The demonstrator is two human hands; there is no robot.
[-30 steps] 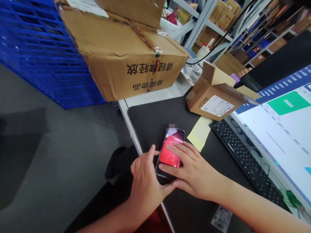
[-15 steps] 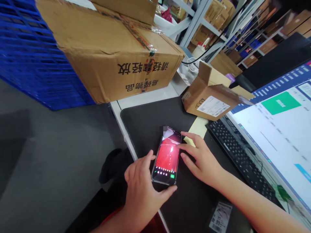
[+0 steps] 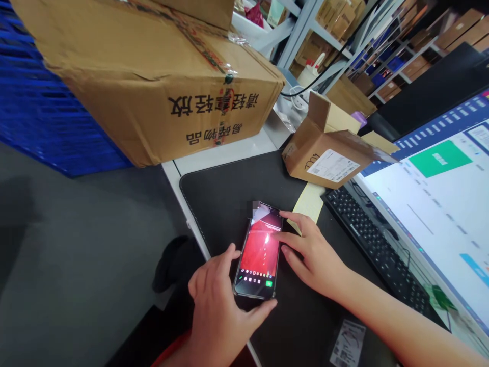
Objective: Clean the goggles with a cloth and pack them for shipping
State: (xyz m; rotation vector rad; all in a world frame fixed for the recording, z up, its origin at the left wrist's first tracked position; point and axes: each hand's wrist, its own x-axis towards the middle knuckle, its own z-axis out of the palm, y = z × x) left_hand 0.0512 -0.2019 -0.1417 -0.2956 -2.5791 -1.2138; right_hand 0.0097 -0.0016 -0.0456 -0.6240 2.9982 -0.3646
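Note:
A smartphone (image 3: pixel 260 252) with a red picture and a row of small icons on its screen lies on a black desk mat (image 3: pixel 225 204). My left hand (image 3: pixel 217 300) grips the phone's lower left side between thumb and fingers. My right hand (image 3: pixel 309 255) sits at the phone's right edge, its index fingertip touching the screen. Beside that hand, a pale yellow paper (image 3: pixel 307 204) lies partly under a small opened cardboard box (image 3: pixel 324 158) bearing a white label.
A large taped cardboard carton (image 3: pixel 153 86) with black Chinese print sits beyond the mat, beside a blue plastic crate (image 3: pixel 38 117). A black keyboard (image 3: pixel 374 244) and a lit monitor (image 3: pixel 431 204) stand to the right. Metal shelves (image 3: pixel 401 66) hold boxes behind them.
My right hand has lifted back from the phone's screen to its right edge, uncovering the icons. The whole scene has shifted left in view as my head turned.

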